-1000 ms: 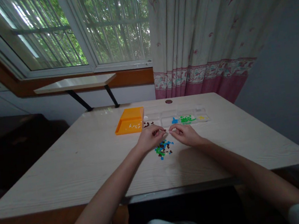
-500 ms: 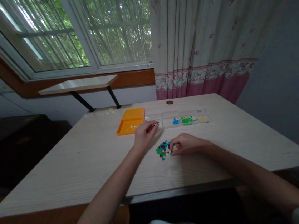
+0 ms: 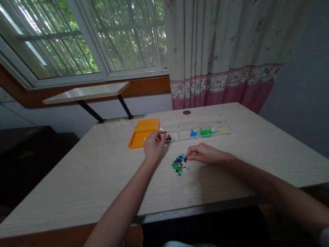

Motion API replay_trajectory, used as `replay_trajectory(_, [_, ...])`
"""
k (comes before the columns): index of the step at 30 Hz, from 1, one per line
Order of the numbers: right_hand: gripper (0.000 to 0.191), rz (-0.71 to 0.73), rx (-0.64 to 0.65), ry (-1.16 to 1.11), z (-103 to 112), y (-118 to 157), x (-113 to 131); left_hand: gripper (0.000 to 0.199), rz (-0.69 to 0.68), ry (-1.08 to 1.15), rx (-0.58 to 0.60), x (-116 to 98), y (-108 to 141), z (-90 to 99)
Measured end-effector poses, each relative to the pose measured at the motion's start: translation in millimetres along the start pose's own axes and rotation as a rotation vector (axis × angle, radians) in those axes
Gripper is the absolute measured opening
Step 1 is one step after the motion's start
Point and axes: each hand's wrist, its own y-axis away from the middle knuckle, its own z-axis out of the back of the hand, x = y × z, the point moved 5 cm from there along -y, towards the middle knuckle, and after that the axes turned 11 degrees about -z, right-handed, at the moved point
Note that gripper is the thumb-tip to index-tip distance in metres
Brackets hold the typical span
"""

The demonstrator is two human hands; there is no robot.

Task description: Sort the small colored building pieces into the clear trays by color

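Left hand [image 3: 153,144]: bent fingers by small brown bits [image 3: 168,138]; can't tell its grip.
Right hand [image 3: 204,152]: bent fingers at blue, green, brown plastic pile [image 3: 177,166]; can't tell its grip.
Clear plastic tray [image 3: 185,134]: past the pile, long way left to right.

You won't find any writing you can read here. Your orange box [image 3: 145,132] shows you no legible label, brand, number or sign, and neither does the clear tray [image 3: 185,134] beside it. On the curtain [image 3: 220,38] you can make out printed flowers and a patterned band, but you can pick out no letters or numbers among them.
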Motion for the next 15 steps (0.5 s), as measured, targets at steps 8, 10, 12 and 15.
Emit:
replay_trajectory(8, [0.028, -0.035, -0.100, -0.131, 4.0, -3.5, -9.3, 0.024, 0.033, -0.001, 0.062, 9.7, 0.6, -9.5])
replay_trajectory(10, [0.031, -0.056, -0.136, -0.243, 4.4, -6.0, -11.8, 0.021, -0.081, 0.075, 0.114, -3.6, 1.4, -10.4])
replay_trajectory(12, [0.032, -0.078, -0.160, -0.367, 3.8, -9.0, -13.7, 0.019, -0.224, 0.156, 0.189, -21.3, 4.3, -12.2])
replay_trajectory(15, [0.032, -0.102, -0.187, -0.480, 2.5, -13.1, -15.1, 0.018, -0.356, 0.227, 0.259, -42.5, 10.3, -13.9])
